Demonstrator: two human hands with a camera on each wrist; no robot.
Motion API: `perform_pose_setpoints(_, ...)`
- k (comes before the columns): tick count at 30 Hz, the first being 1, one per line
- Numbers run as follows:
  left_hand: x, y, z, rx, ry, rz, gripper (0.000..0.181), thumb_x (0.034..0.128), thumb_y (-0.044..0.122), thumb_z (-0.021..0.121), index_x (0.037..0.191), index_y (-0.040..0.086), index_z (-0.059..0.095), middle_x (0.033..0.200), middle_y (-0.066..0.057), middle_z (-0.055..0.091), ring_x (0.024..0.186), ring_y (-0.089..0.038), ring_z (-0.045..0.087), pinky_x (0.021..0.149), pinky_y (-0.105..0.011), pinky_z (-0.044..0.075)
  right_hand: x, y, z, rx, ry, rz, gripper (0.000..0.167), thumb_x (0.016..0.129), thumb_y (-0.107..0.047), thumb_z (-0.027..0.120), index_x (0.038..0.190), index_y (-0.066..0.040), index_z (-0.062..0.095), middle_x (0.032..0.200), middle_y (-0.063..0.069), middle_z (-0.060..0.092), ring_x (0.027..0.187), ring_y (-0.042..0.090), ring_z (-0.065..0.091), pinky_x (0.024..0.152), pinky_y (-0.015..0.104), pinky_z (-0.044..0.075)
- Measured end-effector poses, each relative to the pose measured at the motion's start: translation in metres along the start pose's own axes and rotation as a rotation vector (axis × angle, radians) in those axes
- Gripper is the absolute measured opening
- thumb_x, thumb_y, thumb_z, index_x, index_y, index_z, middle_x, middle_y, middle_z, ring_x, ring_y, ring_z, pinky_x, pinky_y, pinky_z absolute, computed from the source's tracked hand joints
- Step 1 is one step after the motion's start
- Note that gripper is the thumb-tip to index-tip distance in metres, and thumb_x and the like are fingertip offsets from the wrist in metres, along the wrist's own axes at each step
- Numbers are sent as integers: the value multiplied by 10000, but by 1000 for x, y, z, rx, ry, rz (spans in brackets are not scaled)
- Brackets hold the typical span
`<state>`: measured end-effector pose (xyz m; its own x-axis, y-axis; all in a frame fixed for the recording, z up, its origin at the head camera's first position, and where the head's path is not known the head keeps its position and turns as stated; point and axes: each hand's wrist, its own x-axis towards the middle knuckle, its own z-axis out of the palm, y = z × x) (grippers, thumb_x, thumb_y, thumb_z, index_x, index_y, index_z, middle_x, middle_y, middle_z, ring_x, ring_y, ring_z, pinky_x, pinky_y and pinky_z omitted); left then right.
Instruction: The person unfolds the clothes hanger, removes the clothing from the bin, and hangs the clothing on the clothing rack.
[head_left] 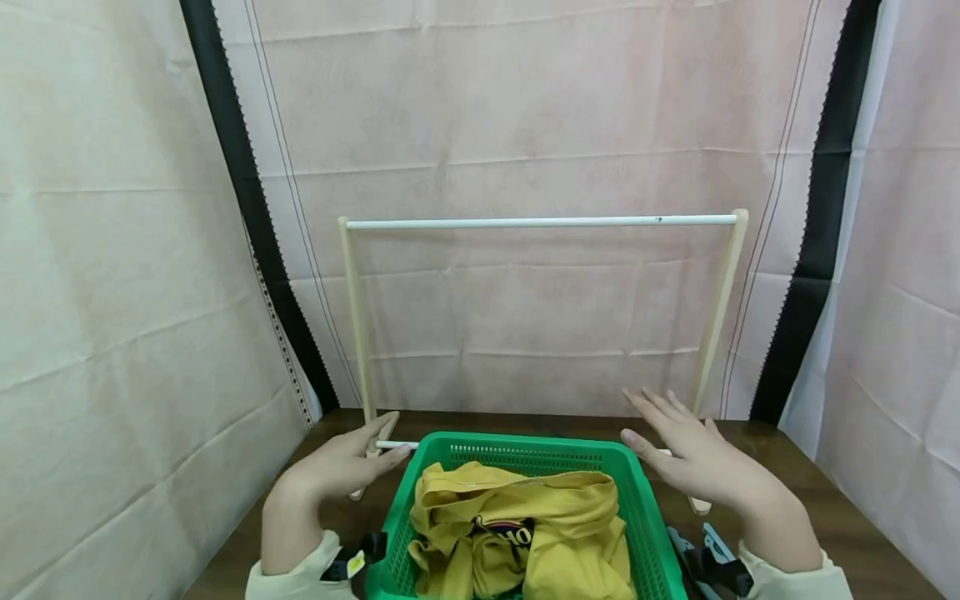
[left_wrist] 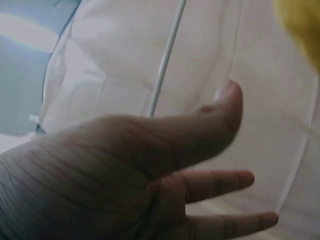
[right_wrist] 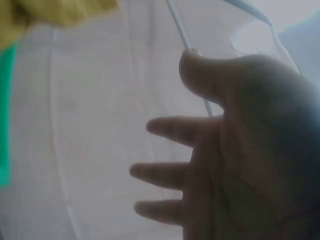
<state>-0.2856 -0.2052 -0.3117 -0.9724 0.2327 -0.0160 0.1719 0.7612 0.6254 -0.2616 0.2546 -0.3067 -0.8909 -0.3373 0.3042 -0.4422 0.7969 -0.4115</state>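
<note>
A green plastic basket (head_left: 438,450) stands in front of me, with a crumpled yellow garment (head_left: 577,517) inside; part of a dark printed patch shows on the cloth. To the left of the basket, my left hand (head_left: 341,462) hovers near the foot of a rack, its fingers extended and holding nothing. On the other side my right hand (head_left: 697,454) is raised with its fingers spread, also holding nothing. Both wrist views show bare, spread fingers, with the yellow garment blurred at an upper corner.
Behind the basket stands a cream rack with a white horizontal bar (head_left: 540,222). Light-blue objects (head_left: 718,543), partly hidden, lie by my right wrist on the dark wooden table (head_left: 525,423). Pale cloth walls (head_left: 525,108) enclose the back and sides.
</note>
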Motion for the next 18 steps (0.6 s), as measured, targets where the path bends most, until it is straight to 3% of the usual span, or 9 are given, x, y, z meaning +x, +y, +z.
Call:
perform_pose_setpoints(2,1,-13,-3,-77,-27,-2,782,973,569,582,1603,216,282,1360,-197,557,1044,-346,630,841,-526,523,-1,6,-4,41,-13,-26,651,1059,-462,478,1596,-147,286,1600,213,296,1462,489,218,1061,767,171)
perform_pose_setpoints(3,2,-19,-4,-118,-41,-1,776,983,541,586,1601,181,285,1416,-190,521,1096,-307,613,841,-520,533,-2,10,-5,54,-22,-45,637,1064,-436,483,1587,-121,302,1563,217,363,1421,470,327,1057,724,266)
perform_pose_setpoints(4,4,-25,-4,-161,-57,-8,772,988,517,593,1597,152,290,1428,-202,512,1133,-300,604,828,-515,550,-3,14,-7,69,-34,-53,621,1067,-417,486,1576,-101,322,1531,211,418,1381,450,403,1038,684,344)
perform_pose_setpoints(7,10,-39,-2,-285,-118,-36,779,990,440,631,1579,58,294,1403,-240,518,1031,-301,661,731,-470,592,-5,31,-12,75,-62,-38,547,1071,-389,489,1516,-75,439,1412,174,563,1227,367,581,931,571,500)
perform_pose_setpoints(13,27,-45,11,-345,-184,-98,691,965,324,698,1502,-3,410,1288,-219,590,894,-319,709,701,-485,598,-6,76,-14,129,-170,86,365,1037,-329,579,1222,-28,672,1052,46,703,949,227,667,726,357,552)
perform_pose_setpoints(18,35,-43,19,-329,-222,-123,688,939,205,737,1510,12,406,1133,-133,671,796,-317,710,677,-462,600,-5,119,-4,322,-341,209,259,1002,-173,625,1044,78,674,908,86,686,845,282,680,703,420,571)
